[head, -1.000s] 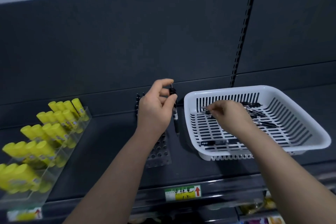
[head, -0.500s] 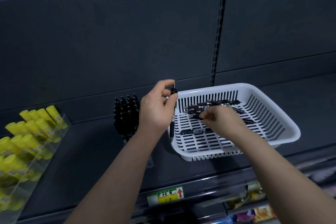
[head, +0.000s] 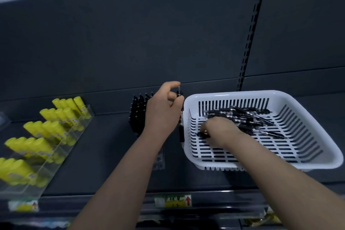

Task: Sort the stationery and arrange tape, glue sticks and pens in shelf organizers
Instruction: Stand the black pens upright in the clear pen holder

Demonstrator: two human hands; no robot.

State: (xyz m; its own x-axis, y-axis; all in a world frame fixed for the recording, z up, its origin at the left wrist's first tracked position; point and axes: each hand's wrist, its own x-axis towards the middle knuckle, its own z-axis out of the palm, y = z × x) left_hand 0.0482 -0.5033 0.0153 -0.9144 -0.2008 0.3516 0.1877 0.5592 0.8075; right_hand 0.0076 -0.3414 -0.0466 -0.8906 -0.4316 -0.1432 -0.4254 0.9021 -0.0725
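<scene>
My left hand (head: pixel 162 113) holds a black pen (head: pixel 180 117) upright, just left of the white slotted basket (head: pixel 306 155). Behind that hand several black pens stand in a clear pen holder (head: pixel 137 115) on the dark shelf. My right hand (head: pixel 220 131) is down inside the basket and pinches a black pen (head: pixel 200 134) lying on its floor. A heap of more black pens (head: pixel 242 117) lies at the back of the basket. Yellow glue sticks (head: pixel 50 129) fill a clear stepped organizer at the left.
The dark shelf (head: pixel 104 151) runs between the glue organizer and the pen holder. A price label (head: pixel 172 200) with a red arrow sits on the shelf's front rail. A slotted upright (head: pixel 250 43) divides the back panel. Goods on a lower shelf show at bottom right.
My right hand has moved from the back of the basket toward its near left part and now pinches a pen there. My left hand still holds its pen upright. The view has shifted.
</scene>
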